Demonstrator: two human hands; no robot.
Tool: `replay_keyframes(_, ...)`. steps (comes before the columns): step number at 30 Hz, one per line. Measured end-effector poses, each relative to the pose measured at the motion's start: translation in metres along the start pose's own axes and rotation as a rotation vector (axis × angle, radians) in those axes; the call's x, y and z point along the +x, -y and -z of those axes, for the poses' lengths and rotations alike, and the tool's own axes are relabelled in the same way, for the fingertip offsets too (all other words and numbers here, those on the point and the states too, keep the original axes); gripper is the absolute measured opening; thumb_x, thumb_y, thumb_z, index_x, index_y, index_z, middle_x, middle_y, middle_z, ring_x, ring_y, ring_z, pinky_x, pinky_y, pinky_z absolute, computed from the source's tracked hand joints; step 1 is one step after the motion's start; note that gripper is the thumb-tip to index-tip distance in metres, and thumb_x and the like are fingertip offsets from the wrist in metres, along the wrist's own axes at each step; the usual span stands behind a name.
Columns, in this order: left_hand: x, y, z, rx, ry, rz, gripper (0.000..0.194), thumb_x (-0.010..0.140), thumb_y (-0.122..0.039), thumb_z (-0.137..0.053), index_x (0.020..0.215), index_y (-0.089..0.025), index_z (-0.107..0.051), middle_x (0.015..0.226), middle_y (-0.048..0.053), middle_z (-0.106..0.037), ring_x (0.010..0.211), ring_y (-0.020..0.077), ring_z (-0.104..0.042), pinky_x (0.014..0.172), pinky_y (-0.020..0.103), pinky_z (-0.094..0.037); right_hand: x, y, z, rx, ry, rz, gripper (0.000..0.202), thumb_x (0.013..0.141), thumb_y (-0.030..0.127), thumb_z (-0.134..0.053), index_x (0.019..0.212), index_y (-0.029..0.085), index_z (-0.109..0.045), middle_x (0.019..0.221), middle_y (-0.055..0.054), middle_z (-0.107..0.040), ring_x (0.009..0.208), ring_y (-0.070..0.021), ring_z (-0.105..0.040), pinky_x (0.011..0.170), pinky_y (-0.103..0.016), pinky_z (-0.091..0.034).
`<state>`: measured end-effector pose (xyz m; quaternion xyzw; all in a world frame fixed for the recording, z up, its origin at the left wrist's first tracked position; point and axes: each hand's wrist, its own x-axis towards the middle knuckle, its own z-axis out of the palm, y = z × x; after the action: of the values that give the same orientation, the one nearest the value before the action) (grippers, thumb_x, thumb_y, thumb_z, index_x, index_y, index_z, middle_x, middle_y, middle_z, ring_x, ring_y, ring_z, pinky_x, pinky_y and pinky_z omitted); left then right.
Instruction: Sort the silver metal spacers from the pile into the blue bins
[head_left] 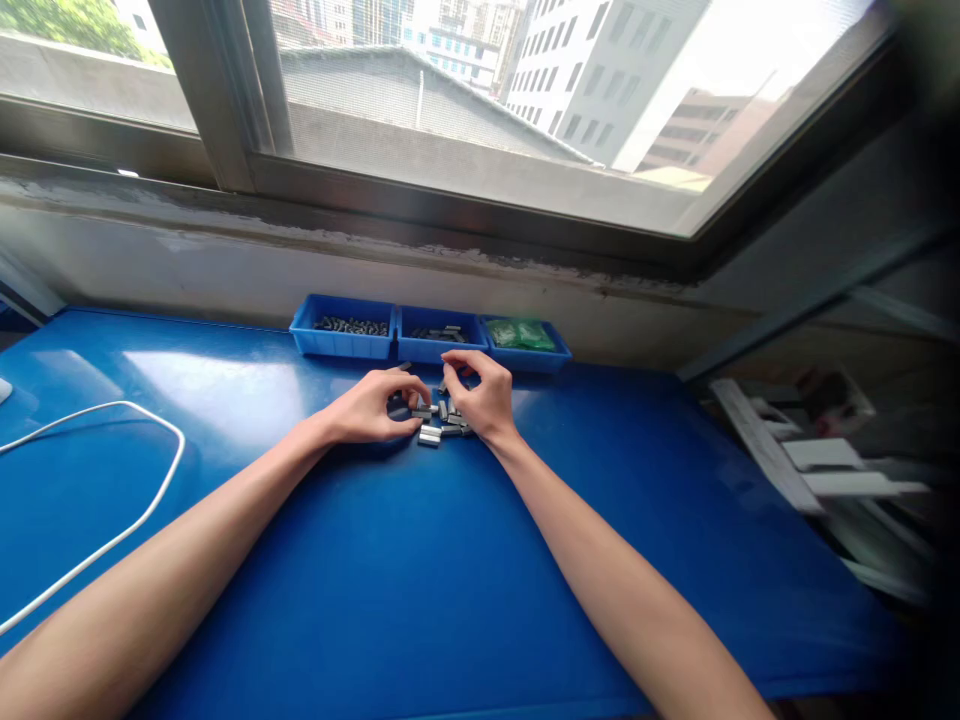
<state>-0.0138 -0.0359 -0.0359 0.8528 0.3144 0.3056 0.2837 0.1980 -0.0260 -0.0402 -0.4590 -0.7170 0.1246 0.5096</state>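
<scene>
Small silvery-grey metal blocks [430, 436] lie in a loose group on the blue table, between and under both hands. My left hand [371, 408] comes in from the left with curled fingers. Its thumb and fingertips close about one small metal block [422, 414] at the group's left side. Over the right part of the group is my right hand [486, 398], its thumb and index fingertip pinched together near the middle bin. Whatever may be in that pinch is too small to make out. The right hand's palm and fingers hide some blocks.
Three blue bins stand along the wall: the left bin [341, 345] holds many small dark parts, the middle bin [431, 350] metal pieces, the right bin [529, 362] green packets. A white cable [169, 480] curves over the table [420, 590] at left. White pieces [825, 455] lie at right.
</scene>
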Motion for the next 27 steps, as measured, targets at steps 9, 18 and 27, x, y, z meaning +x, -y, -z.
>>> replay_keyframes(9, 0.001, 0.005, 0.004, -0.378, -0.113, 0.192, 0.032, 0.084, -0.039, -0.077, 0.104, -0.016, -0.07, 0.09, 0.006, -0.075, 0.082, 0.0186, -0.071, 0.079, 0.029, -0.054, 0.001, -0.002, 0.001, 0.13, 0.028, -0.131, 0.015, 0.086, 0.022, -0.063, 0.093, 0.022, -0.077, 0.09, -0.003, -0.079, 0.083, -0.02, -0.073, 0.077, -0.032, -0.057)
replay_keyframes(18, 0.001, 0.013, 0.008, -0.635, -0.318, 0.292, 0.037, 0.075, -0.04, -0.087, 0.095, -0.014, -0.071, 0.092, 0.008, -0.077, 0.088, 0.0235, -0.076, 0.082, 0.031, -0.059, -0.004, 0.007, 0.003, 0.155, 0.2, 0.062, 0.02, 0.087, 0.027, -0.069, 0.105, 0.021, -0.075, 0.088, -0.003, -0.078, 0.076, -0.0176, -0.073, 0.078, -0.032, -0.059)
replay_keyframes(27, 0.003, 0.009, -0.003, -0.234, -0.407, 0.195, 0.03, 0.089, -0.044, -0.072, 0.096, -0.015, -0.073, 0.096, 0.008, -0.076, 0.087, 0.0218, -0.074, 0.08, 0.031, -0.059, -0.003, -0.001, -0.003, 0.344, 0.158, -0.121, 0.022, 0.081, 0.036, -0.079, 0.098, 0.023, -0.078, 0.094, -0.004, -0.081, 0.083, -0.0221, -0.078, 0.08, -0.035, -0.064)
